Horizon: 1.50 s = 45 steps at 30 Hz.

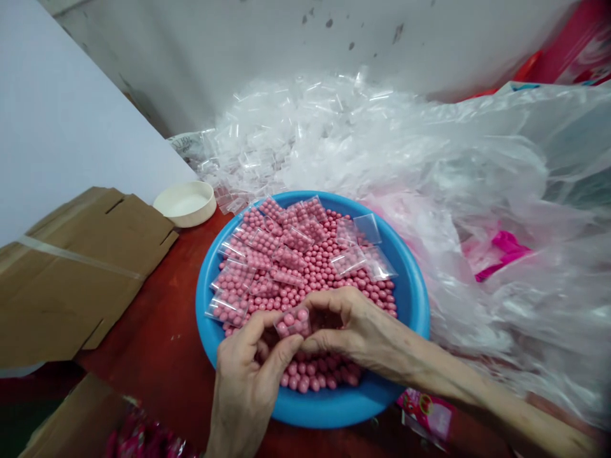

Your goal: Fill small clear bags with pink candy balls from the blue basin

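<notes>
Between my two hands is a small clear plastic box (pixel 293 322) with several round pink candies in it. My left hand (pixel 251 369) pinches its left and lower side with thumb and fingers. On the right side, the thumb and fingertips of my right hand (pixel 341 321) grip the same box. Both hands are over a blue basin (pixel 419 286) holding loose pink candies (pixel 317 257). Filled clear boxes (pixel 260 242) lie on the candies at the left and back. Flat-looking clear boxes (pixel 358 251) rest at the right, some seemingly without candies.
Many clear boxes (pixel 272 127) are heaped behind the basin, by the wall. Crumpled clear plastic bags (pixel 477 172) spread along the right. A white round dish (pixel 186 203) and folded brown cardboard (pixel 90 267) are on the left of the red table (pixel 167 331). A pink packet (pixel 426 410) lies at front right.
</notes>
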Tool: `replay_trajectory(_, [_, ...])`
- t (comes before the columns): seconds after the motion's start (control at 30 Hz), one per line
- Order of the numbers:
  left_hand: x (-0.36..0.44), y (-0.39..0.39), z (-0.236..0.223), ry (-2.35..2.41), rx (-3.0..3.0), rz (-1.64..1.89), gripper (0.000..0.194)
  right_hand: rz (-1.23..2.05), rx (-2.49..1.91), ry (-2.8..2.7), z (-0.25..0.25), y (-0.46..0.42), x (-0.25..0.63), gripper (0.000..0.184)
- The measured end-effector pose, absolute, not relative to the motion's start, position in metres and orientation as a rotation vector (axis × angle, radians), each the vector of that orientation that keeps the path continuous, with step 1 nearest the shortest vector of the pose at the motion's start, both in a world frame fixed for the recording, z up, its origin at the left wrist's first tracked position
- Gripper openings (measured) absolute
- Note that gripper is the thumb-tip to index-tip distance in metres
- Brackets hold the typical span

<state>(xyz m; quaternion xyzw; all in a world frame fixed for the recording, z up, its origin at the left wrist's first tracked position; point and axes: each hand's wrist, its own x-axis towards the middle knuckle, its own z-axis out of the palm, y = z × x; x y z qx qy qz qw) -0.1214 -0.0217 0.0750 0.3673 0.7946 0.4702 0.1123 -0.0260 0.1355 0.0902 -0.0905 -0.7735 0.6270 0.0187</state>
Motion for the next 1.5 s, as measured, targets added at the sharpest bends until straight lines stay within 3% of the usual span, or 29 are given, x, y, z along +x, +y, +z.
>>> replay_trajectory(0.13, [-0.118,-0.02,0.078,2.274,0.953,1.375,0.016,1.769,-0.147,-2.415,0.1,0.149,-0.023,0.027])
replay_trajectory(0.27, [-0.119,-0.018,0.083,2.169,0.927,1.341,0.015,1.786,0.128,-2.448,0.1,0.155,-0.024,0.011])
replay_trajectory(0.57, [-0.13,-0.021,0.086,2.004,1.144,1.153,0.007,1.494,0.118,-2.77,0.108,0.157,-0.015,0.008])
replay_trajectory(1.0, [-0.13,-0.023,0.091,1.92,0.982,1.02,0.015,1.538,0.291,-2.705,0.097,0.152,-0.023,0.016])
replay_trajectory(1.2, [-0.131,-0.02,0.093,1.871,0.932,1.106,0.011,1.914,0.157,-2.574,0.097,0.16,-0.018,0.014])
replay_trajectory(1.5, [-0.132,-0.021,0.087,1.936,0.787,1.322,0.01,1.68,-0.066,-2.469,0.094,0.158,-0.013,0.021])
